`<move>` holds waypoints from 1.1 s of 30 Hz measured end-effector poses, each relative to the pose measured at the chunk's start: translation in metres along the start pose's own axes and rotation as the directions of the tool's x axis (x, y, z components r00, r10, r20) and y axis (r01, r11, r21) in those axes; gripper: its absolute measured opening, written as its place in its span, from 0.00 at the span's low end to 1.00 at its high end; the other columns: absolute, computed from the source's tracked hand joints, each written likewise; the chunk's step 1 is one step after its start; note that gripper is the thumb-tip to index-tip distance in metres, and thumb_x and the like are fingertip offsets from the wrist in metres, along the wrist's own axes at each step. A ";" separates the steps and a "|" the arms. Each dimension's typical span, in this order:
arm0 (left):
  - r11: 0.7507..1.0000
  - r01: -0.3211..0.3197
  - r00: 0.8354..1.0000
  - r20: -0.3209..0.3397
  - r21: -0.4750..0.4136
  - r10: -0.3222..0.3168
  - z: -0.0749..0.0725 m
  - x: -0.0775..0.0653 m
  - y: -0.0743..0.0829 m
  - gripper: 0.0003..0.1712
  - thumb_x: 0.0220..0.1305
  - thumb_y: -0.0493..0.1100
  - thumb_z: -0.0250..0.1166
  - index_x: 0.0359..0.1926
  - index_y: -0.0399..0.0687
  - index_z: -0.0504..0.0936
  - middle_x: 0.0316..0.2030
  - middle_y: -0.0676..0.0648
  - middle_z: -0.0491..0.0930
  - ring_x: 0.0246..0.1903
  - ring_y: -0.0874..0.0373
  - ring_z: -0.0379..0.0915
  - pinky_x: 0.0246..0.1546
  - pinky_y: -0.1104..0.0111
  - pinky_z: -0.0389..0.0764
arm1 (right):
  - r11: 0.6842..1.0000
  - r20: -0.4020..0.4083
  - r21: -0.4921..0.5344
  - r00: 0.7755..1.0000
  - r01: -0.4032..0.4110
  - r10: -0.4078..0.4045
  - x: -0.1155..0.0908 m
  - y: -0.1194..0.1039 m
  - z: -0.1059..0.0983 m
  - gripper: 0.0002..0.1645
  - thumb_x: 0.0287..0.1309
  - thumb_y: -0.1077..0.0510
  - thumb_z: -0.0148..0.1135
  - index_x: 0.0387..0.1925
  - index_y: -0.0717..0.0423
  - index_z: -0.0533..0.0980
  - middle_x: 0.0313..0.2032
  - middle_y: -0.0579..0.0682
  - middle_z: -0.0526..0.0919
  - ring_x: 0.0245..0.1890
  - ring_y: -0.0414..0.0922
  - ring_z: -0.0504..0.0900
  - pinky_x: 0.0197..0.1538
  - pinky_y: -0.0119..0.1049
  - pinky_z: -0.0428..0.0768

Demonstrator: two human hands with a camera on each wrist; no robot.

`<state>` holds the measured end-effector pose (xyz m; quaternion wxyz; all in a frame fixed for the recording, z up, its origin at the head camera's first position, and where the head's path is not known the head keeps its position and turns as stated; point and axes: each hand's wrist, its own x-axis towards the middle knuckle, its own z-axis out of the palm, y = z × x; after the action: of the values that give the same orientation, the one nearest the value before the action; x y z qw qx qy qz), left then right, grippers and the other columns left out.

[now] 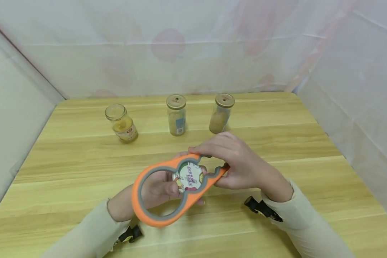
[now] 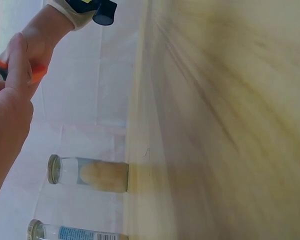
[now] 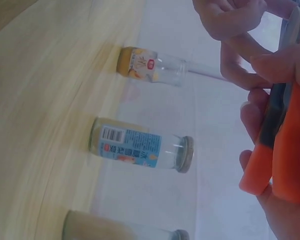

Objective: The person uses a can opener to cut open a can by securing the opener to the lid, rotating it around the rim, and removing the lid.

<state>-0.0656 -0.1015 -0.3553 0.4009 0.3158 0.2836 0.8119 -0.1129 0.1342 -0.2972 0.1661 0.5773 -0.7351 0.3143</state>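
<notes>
Head view: wooden table (image 1: 84, 168); beyond orange opener (image 1: 171, 163), pale curtain (image 1: 213, 64), uncapped jar (image 1: 124, 127) of yellow contents, two capped jars (image 1: 176, 120); pinching opener with right hand (image 1: 240, 157), lid (image 1: 190, 175) with left hand (image 1: 158, 190).

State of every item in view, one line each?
Clear glass jar at left: upright, lidless, partly filled
Gold-lidded glass jar in middle: upright, closed
Gold-lidded glass jar at right: upright, closed
Orange-and-grey ringed tool: gripped by right hand
White printed round disc: held by left hand
</notes>
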 end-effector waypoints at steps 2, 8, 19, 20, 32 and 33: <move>1.000 -0.001 1.000 -0.014 -0.023 0.001 0.001 0.000 0.001 0.37 0.65 0.49 0.69 0.70 0.49 0.62 0.63 0.49 0.72 0.57 0.52 0.75 0.63 0.45 0.71 | 1.000 0.005 -0.002 1.000 0.004 -0.004 0.001 0.000 -0.001 0.32 0.50 0.47 0.75 0.57 0.52 0.79 0.49 0.42 0.85 0.46 0.38 0.80 0.46 0.37 0.70; 0.999 -0.028 0.999 -0.026 -0.026 0.028 0.005 0.000 -0.001 0.35 0.66 0.48 0.68 0.69 0.47 0.64 0.62 0.48 0.73 0.58 0.53 0.73 0.63 0.44 0.71 | 1.000 -0.002 -0.003 1.000 0.023 -0.023 0.002 -0.001 -0.001 0.31 0.53 0.47 0.72 0.57 0.53 0.79 0.49 0.42 0.85 0.46 0.38 0.81 0.45 0.36 0.70; 0.990 -0.083 0.997 -0.016 -0.111 0.082 0.000 0.005 -0.008 0.36 0.64 0.50 0.70 0.68 0.48 0.66 0.62 0.53 0.71 0.61 0.58 0.69 0.61 0.55 0.76 | 1.000 -0.007 -0.005 1.000 0.008 -0.008 0.001 0.001 0.000 0.32 0.52 0.47 0.73 0.57 0.55 0.79 0.48 0.45 0.85 0.48 0.40 0.81 0.43 0.37 0.71; 0.990 -0.087 0.996 -0.016 -0.112 0.086 0.000 0.005 -0.009 0.35 0.64 0.50 0.70 0.68 0.48 0.66 0.62 0.53 0.71 0.61 0.59 0.70 0.60 0.56 0.76 | 1.000 -0.007 -0.006 1.000 0.005 -0.005 0.001 0.001 0.000 0.32 0.53 0.46 0.73 0.57 0.55 0.79 0.48 0.45 0.85 0.48 0.40 0.81 0.43 0.37 0.71; 0.995 -0.070 0.988 -0.131 0.067 0.079 -0.003 0.000 -0.007 0.31 0.62 0.54 0.70 0.62 0.47 0.74 0.53 0.53 0.80 0.48 0.63 0.78 0.51 0.71 0.80 | 0.999 -0.040 -0.041 0.999 0.027 -0.029 0.002 0.002 -0.001 0.24 0.59 0.50 0.66 0.55 0.53 0.81 0.45 0.43 0.86 0.41 0.37 0.79 0.38 0.35 0.66; 0.995 -0.064 0.987 -0.141 0.075 0.074 -0.003 0.000 -0.006 0.30 0.63 0.53 0.70 0.62 0.47 0.75 0.53 0.53 0.80 0.46 0.64 0.77 0.49 0.72 0.80 | 0.998 -0.043 -0.048 0.999 0.028 -0.030 0.002 0.002 -0.001 0.23 0.59 0.50 0.66 0.55 0.53 0.81 0.45 0.43 0.86 0.40 0.37 0.79 0.38 0.35 0.66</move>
<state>-0.0651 -0.0993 -0.3617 0.3396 0.2803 0.3289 0.8354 -0.1155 0.1339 -0.2960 0.2002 0.5767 -0.7301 0.3071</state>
